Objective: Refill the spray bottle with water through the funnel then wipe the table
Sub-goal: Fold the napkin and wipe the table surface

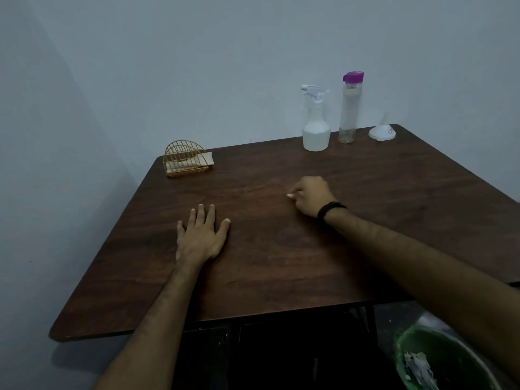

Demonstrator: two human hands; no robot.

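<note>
Spray bottle (315,128) upright at the table's (281,249) far edge, capped bottle (349,108) just right of it, funnel (382,130) upside down near the far right corner. Right hand (311,196) mid-table, fingers curled, pinching a small white bit, too small to identify. Left hand (201,235) flat, fingers spread. Napkin holder (185,158) far left. Green bin (439,361) on the floor, lower right.

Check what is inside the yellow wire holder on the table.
White folded napkins lie inside the yellow wire holder, one corner poking out its right side. How many cannot be told.
</note>
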